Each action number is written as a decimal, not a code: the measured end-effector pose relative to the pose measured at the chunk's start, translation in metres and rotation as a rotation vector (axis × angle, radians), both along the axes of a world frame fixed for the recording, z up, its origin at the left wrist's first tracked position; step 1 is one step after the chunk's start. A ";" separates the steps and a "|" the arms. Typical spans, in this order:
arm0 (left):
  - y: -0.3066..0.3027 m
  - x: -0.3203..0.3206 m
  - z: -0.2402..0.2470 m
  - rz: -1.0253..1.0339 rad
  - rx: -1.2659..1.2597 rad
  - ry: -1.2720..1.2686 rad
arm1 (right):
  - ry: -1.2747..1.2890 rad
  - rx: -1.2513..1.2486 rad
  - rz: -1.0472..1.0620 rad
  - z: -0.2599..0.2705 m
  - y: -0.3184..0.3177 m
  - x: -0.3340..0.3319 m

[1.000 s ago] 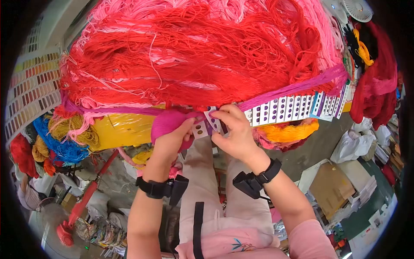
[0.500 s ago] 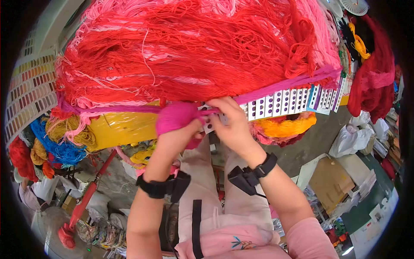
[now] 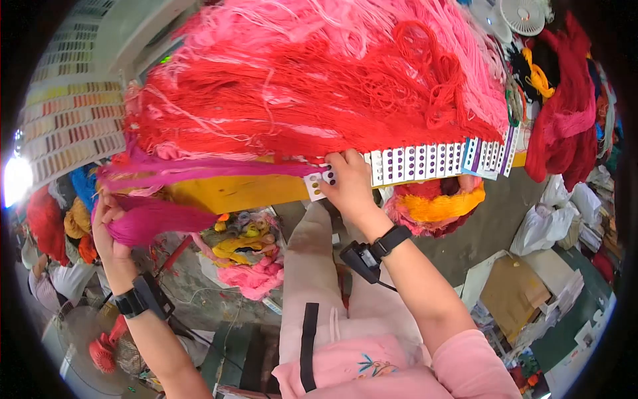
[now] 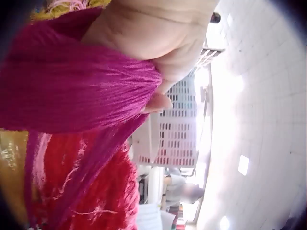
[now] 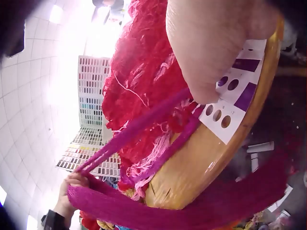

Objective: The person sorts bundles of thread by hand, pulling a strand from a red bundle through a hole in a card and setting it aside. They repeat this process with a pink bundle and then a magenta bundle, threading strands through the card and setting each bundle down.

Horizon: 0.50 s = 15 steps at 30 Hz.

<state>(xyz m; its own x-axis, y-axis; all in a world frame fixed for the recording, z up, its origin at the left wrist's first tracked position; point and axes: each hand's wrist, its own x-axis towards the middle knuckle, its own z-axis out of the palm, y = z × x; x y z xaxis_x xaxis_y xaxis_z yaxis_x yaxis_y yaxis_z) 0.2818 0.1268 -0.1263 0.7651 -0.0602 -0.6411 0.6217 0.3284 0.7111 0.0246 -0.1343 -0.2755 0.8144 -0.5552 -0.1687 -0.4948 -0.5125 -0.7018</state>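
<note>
At the far left of the head view my left hand (image 3: 109, 226) grips a magenta yarn hank (image 3: 156, 219), its bulk hanging from the fingers. In the left wrist view the thumb (image 4: 159, 102) curls round the bunched yarn. From this hand, magenta strands (image 3: 219, 171) stretch across the table front to my right hand (image 3: 349, 183). That hand holds a white punched card (image 3: 314, 187) at the table's edge, its fingers bent over it. Round holes and purple patches show on the card in the right wrist view. The right fingertips are partly hidden there.
Red yarn (image 3: 299, 100) and pink yarn are heaped on the yellow table (image 3: 232, 193). A row of punched cards (image 3: 419, 161) lines its front edge to the right. Orange yarn (image 3: 438, 205) hangs below. A colour sample board (image 3: 73, 126) stands left, a fan (image 3: 522, 16) back right.
My left hand has swung far left with the magenta hank, drawing the strands out straight. The right hand stays by the cards. Magenta yarn along the right-hand cards has gone from there.
</note>
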 end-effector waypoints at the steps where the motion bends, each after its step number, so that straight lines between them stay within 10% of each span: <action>1: 0.011 0.005 0.000 -0.012 0.069 -0.038 | 0.019 0.008 0.018 0.006 -0.001 0.001; 6: 0.015 -0.115 0.031 -0.429 -0.254 0.167 | -0.116 -0.009 0.064 0.034 0.006 -0.004; 10: -0.009 -0.175 0.042 -0.390 -0.558 0.114 | -0.185 0.356 0.110 0.121 0.041 0.005; 15: -0.024 -0.187 0.069 -0.490 -0.663 0.075 | -0.012 1.302 0.096 0.223 0.094 0.029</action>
<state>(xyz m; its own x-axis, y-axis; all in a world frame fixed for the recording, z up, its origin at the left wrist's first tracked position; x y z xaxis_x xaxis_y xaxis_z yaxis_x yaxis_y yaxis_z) 0.0950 0.1030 -0.0572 0.5106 -0.7592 -0.4036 0.8414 0.3446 0.4163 0.0539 -0.0402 -0.0522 0.8466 0.0698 -0.5276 -0.4849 0.5096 -0.7107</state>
